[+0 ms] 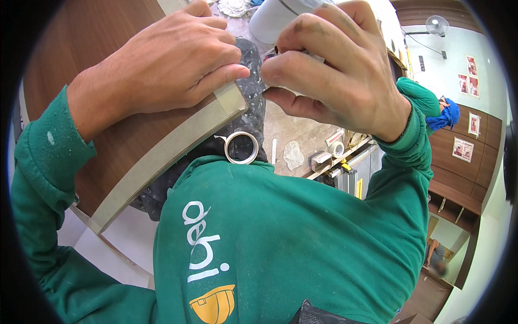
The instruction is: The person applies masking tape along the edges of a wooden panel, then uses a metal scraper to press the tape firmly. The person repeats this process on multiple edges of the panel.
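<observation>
A brown wood-grain panel [135, 135] with a pale edge strip [171, 141] slants across the left side. My left hand [178, 62] lies over the panel near its corner, fingers curled in and thumb along the edge. A piece of cream masking tape [231, 99] covers that corner. Just right of it, my right hand [337, 70] is raised with its fingers bent and closed; what they pinch, if anything, is hidden. Below the corner, a roll of masking tape [244, 161] rests against my green shirt, its loose end sticking out to the left.
A white bucket [265, 24] stands beyond my hands. To the right, a shelf edge [340, 158] holds a tape roll [336, 149] and small tools. A person in green with blue headwear [447, 114] is at the far right, near brown cabinets [448, 173]. A wall fan [436, 25] hangs above.
</observation>
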A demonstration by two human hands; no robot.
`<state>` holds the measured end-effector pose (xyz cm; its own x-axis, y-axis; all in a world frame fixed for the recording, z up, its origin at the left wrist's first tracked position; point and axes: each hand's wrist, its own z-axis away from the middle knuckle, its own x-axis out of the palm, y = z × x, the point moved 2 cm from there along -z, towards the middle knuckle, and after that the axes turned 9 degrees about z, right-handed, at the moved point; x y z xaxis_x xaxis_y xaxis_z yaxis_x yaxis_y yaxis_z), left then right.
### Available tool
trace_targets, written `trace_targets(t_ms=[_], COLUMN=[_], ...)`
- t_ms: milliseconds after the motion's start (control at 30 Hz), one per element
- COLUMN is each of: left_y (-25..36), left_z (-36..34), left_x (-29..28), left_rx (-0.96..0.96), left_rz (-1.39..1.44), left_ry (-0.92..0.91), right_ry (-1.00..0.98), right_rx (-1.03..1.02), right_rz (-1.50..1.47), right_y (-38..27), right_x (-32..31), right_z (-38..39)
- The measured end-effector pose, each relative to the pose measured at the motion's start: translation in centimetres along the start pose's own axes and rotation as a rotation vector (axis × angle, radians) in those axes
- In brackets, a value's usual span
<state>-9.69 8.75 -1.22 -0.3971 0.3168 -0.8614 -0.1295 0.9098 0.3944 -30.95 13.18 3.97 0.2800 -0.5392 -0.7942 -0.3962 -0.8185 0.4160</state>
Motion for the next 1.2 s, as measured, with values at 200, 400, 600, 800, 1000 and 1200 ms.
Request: trace_targets(t_ms=[200,400,600,800,1000,1200], left_y=[0.4,0.3,0.3,0.4,0.3,0.3], left_z=[-0.5,-0.7,-0.6,-0.5,-0.3,-0.3], left_x=[-0.6,-0.6,-0.4,-0.5,-0.2,-0.1], left_rx=[-0.031,-0.006,-0.015,-0.036,-0.032,-0.034], left_rz=[0.036,0.053,0.044,0.04,0.039,0.04], left_ry=[-0.069,-0.044,-0.024,-0.022,-0.012,-0.006], right_ry=[-0.211,-0.245,-0.227,-0.162,-0.12,-0.123], right_rx=[0.205,0.336,0.321,0.274,0.222,0.237], right_rz=[-0.147,-0.328,-0.321,-0.294,-0.239,-0.233], right_y=[0.5,-1.7,-3.9,-4.1,-4.2,-4.6], right_x=[-3.3,-2.3,0.0,0.7,1.2,2.1], right_z=[-1.3,0.6,1.6,1.4,1.2,1.3])
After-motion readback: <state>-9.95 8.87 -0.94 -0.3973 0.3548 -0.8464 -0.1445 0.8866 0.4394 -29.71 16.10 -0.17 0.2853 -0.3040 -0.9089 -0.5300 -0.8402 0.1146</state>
